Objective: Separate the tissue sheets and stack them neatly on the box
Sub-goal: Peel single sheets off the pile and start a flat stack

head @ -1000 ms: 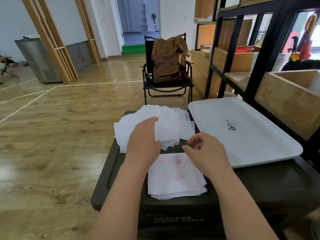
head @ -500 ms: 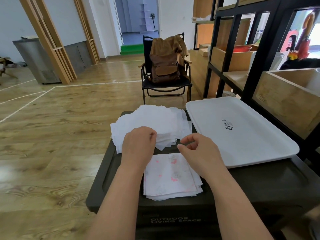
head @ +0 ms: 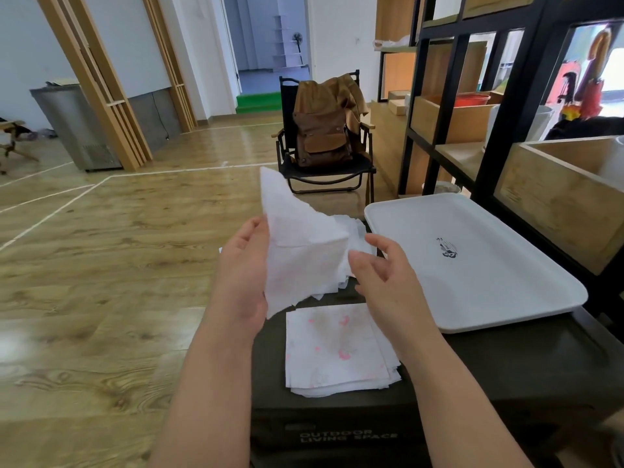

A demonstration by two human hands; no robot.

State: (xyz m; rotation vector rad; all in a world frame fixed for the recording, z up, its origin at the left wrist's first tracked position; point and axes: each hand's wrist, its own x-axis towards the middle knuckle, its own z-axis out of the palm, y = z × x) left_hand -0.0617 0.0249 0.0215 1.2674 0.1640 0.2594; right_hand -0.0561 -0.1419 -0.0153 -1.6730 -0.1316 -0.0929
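Whereas half a second ago both hands were down at the loose pile, the left hand (head: 241,275) now holds one sheet (head: 297,251) raised clear of it — one separation looks complete. Left fingers pinch the sheet's left edge, apparently thumb in front; the fingers behind are hidden. The right hand (head: 388,282) is open, fingers relaxed, fingertips (head: 358,258) just at the sheet's right edge, contact uncertain. The stack (head: 334,346) lies on the box (head: 506,373) below both hands — the next placement.

tissue sheet (head: 304,251): thin soft paper | box (head: 526,373): matt dark plastic | tray (head: 506,298): smooth white plastic
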